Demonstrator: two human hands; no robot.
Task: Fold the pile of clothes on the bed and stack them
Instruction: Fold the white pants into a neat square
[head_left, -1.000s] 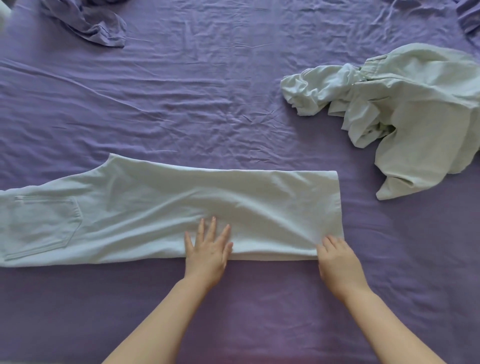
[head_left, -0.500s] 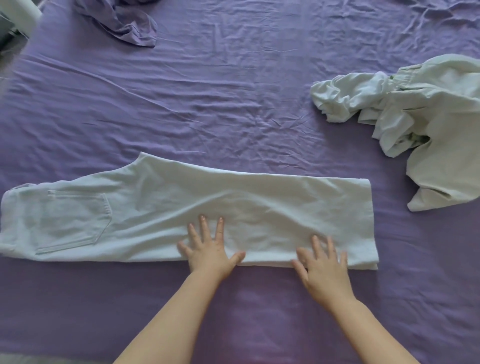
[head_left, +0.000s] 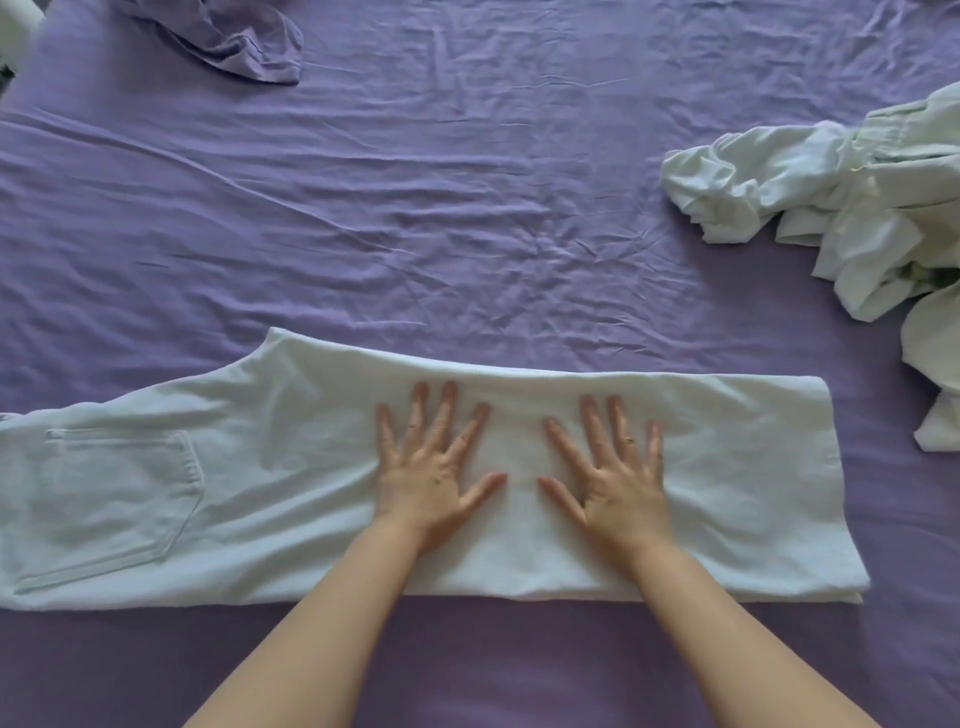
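Observation:
A pair of pale blue-white trousers (head_left: 218, 499) lies folded lengthwise across the purple bed sheet (head_left: 415, 234), back pocket at the left, leg hems at the right. My left hand (head_left: 431, 467) presses flat on the middle of the leg with fingers spread. My right hand (head_left: 613, 473) lies flat beside it, fingers spread too, thumbs pointing toward each other. A crumpled heap of white and pale green clothes (head_left: 852, 208) sits at the right edge of the view.
A crumpled purple garment (head_left: 234, 36) lies at the far left of the bed. A white object (head_left: 15, 21) shows at the top left corner, past the bed's edge. Wrinkled sheet stretches between the trousers and the far garments.
Both hands have slid from the near edge of the trousers up onto the middle of the leg, and the right hand has moved left toward the other one.

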